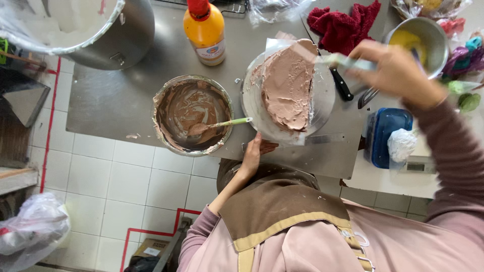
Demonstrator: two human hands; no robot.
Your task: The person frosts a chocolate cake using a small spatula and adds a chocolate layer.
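A cake [287,85] covered in light brown chocolate cream sits on a round metal turntable [325,93] on the steel table. My right hand [398,73] grips a pale-handled spatula [348,61] whose blade lies against the cake's far edge. My left hand [253,153] rests with fingers spread on the turntable's near rim. To the left stands a metal bowl [192,115] of chocolate cream with a green-handled scraper [222,124] lying in it.
An orange squeeze bottle [205,30] stands behind the bowl. A large steel pot [85,30] is at far left, a red cloth [343,25] and a small metal bowl [423,38] at far right. A black-handled knife [341,84] and blue container [385,136] lie nearby.
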